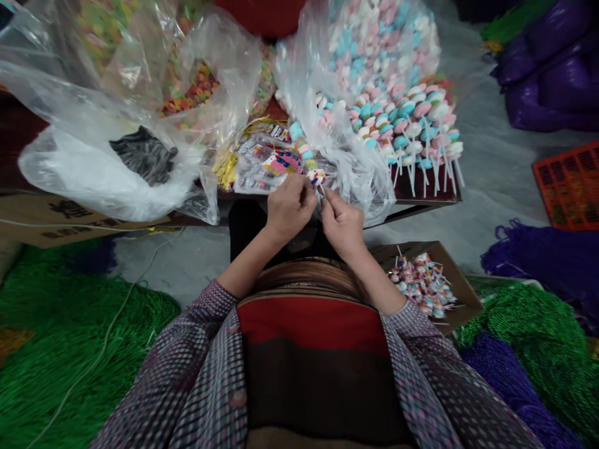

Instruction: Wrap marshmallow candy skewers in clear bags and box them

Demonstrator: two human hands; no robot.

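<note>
Above the table's near edge I hold a marshmallow candy stick (306,153), pastel pieces stacked in a printed clear wrapper, tilted with its top away from me. My left hand (291,206) is closed at the wrapper's lower end; its fingertips are partly hidden. Pinched between the thumb and fingers of my right hand (344,223) is the lower end, where a white stick shows. Just beyond my left hand lie flat printed clear wrappers (255,163) and a bundle of gold twist ties (226,168).
Unwrapped marshmallow sticks (412,128) are piled at the table's right. Large clear bags of ring candies (196,84) and marshmallows (384,37) stand behind. A cardboard box (461,296) of wrapped candy sits low right. Green stringy heaps (70,324) and a red crate (568,184) are around.
</note>
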